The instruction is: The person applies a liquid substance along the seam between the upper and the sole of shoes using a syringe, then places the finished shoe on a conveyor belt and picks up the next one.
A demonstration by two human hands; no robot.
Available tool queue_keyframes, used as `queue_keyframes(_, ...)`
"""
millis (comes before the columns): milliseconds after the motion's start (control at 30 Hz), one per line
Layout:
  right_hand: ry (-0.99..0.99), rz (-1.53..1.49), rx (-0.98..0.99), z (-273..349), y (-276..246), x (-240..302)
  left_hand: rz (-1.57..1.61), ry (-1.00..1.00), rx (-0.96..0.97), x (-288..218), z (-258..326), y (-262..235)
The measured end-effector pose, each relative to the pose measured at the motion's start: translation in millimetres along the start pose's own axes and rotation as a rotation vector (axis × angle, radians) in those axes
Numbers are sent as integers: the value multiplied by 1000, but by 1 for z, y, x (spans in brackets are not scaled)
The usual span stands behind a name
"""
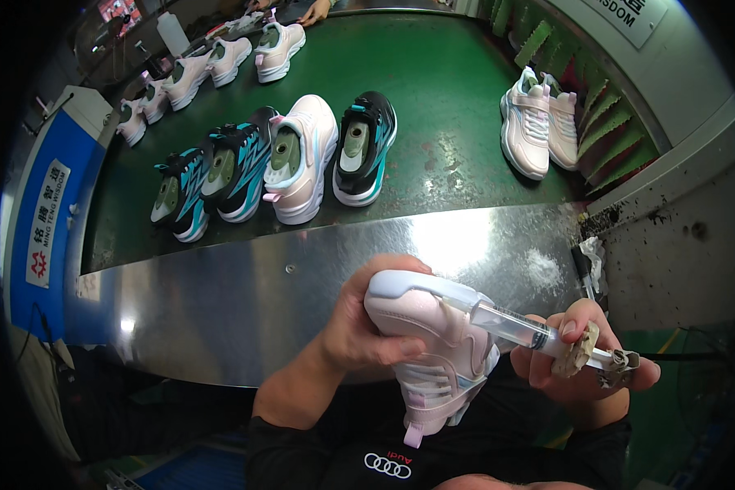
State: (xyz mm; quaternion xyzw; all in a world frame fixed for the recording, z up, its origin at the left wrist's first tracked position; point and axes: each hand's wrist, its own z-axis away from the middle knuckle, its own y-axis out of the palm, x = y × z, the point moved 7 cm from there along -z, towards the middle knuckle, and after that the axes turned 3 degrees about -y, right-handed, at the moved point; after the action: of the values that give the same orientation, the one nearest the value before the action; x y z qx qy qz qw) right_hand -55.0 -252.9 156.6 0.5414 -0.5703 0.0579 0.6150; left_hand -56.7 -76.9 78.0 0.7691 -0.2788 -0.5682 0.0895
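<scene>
Below the steel ledge (245,294), left-hand fingers (400,347) clasp a pink shoe (433,351); right-hand fingers (576,322) grip a syringe (514,325).

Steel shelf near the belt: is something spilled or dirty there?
Yes. A white powdery patch lies on the steel shelf at its right end, and dark crumbs are scattered just beyond it. The syringe in the right hand is crusted with dried residue.

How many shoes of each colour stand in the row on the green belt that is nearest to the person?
black-and-teal shoes: 3
pale pink shoe: 1
Total: 4
</scene>
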Motion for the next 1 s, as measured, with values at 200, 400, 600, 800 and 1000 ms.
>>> queue_keyframes(200,-43,-25,-8,10,-15,-5,135,-117,-127,6,-1,-8)
queue_keyframes(400,-123,-96,-6,24,-29,-13,147,-186,-264,9,0,-19)
queue_keyframes(600,-153,-147,35,33,-38,-19,179,-204,-372,16,0,-27)
queue_keyframes(800,-125,-136,13,43,-45,-27,266,-196,-400,17,-1,-28)
queue_keyframes(1000,-107,-66,-3,51,-47,-31,126,-330,-333,27,1,-37)
